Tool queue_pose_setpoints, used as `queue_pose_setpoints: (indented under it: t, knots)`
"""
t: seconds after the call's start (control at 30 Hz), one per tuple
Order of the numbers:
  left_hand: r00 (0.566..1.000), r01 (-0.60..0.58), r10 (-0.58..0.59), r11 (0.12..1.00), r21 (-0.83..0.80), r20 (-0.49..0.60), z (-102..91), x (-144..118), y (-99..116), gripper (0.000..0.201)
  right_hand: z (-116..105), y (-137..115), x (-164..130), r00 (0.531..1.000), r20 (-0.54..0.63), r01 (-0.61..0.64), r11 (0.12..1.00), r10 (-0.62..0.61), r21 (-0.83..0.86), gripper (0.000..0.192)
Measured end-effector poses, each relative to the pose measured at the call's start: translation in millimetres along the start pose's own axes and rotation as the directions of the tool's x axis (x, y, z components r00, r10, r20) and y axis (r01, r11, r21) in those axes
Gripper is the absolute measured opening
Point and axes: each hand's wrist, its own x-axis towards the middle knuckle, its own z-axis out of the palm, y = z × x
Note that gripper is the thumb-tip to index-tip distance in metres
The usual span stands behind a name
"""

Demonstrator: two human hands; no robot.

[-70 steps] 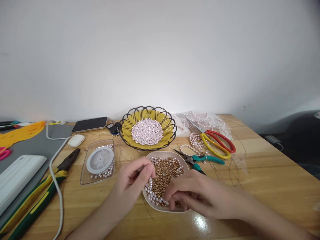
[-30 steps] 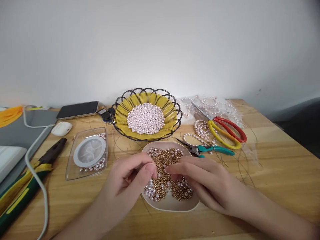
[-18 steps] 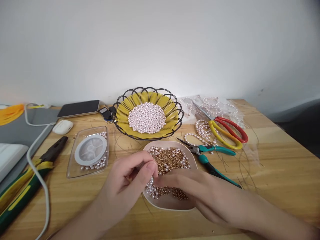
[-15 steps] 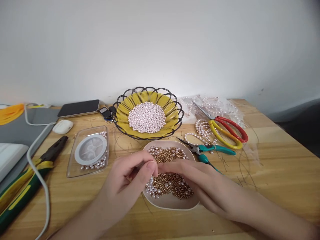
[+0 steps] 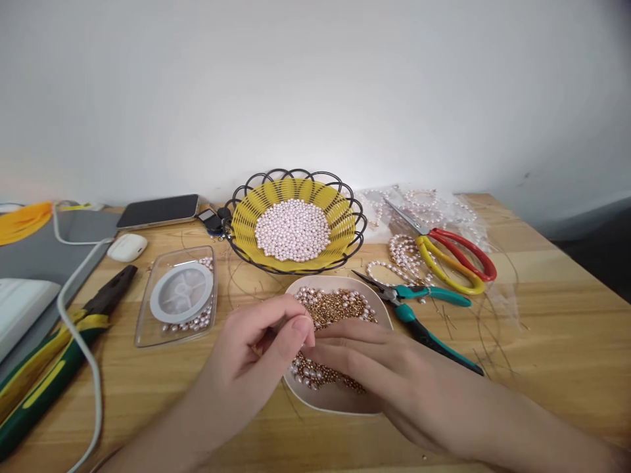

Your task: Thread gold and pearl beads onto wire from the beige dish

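My left hand (image 5: 271,348) is closed, thumb and index fingertip pinched together over the left side of a pale dish (image 5: 340,402). What sits in that pinch is too small to make out. My right hand (image 5: 394,368) comes in from the other side, its fingers close together and their tips meeting the left fingertips. Its thumb is hidden beneath, so anything between its fingers cannot be seen. Small gold beads (image 5: 328,310) mixed with pearl beads (image 5: 306,374) fill the dish, partly covered by my hands.
Behind stands a yellow basket (image 5: 236,230) of pearl beads (image 5: 293,230). Teal-handled pliers (image 5: 434,295), scissors (image 5: 458,256) and bead strands (image 5: 407,253) lie right. A clear box (image 5: 140,335) with a spool (image 5: 181,292), larger pliers (image 5: 59,368), a cable (image 5: 91,368) and a phone (image 5: 158,211) lie left.
My right hand has lowered over the dish, its fingers now covering more of the beads. The left hand keeps its pinch. The whole view has shifted slightly.
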Motion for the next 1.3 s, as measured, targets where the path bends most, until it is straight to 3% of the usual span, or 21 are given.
queue_pose_setpoints:
  t: [0.17, 0.3, 0.43, 0.57, 0.7, 1.07, 1.3]
  knots:
    - [1.000, -0.013, 0.013, 1.000, 0.004, -0.007, 0.2, 1.2, 1.3, 0.029, -7.4, 0.4, -1.3, 0.997, -0.066, -0.036, 0.995, 0.042, 0.089, 0.035]
    - [1.000, -0.006, 0.006, 1.000, 0.010, 0.007, -1.1, -0.1, 3.7, 0.029, -6.1, -5.2, -0.6, 0.999, 0.034, -0.002, 0.987, -0.004, 0.159, 0.032]
    - [1.000, 0.001, -0.001, 1.000, 0.019, 0.004, -1.2, -0.6, 4.8, 0.029, -0.6, -4.8, 0.1, 0.995, 0.093, -0.053, 0.994, 0.044, 0.100, 0.033]
    - [1.000, -0.002, 0.002, 1.000, 0.025, -0.009, -0.6, 0.9, 4.7, 0.030, -1.2, -0.3, -2.0, 0.994, -0.019, -0.110, 0.992, 0.112, 0.062, 0.034]
    - [1.000, -0.005, 0.006, 0.999, 0.032, -0.009, -0.8, 1.4, 4.2, 0.030, -5.5, 0.0, -2.2, 0.990, -0.098, -0.094, 0.993, 0.101, 0.071, 0.031]
    - [1.000, -0.001, 0.001, 1.000, 0.017, -0.012, -0.7, 1.5, 3.2, 0.029, -0.3, -6.1, 3.5, 0.994, 0.095, 0.044, 0.998, -0.048, 0.045, 0.036]
    - [1.000, -0.002, 0.002, 1.000, 0.025, -0.007, -0.6, 0.0, 2.7, 0.029, -5.0, 1.2, 0.7, 0.988, -0.136, -0.077, 0.997, 0.073, -0.025, 0.029]
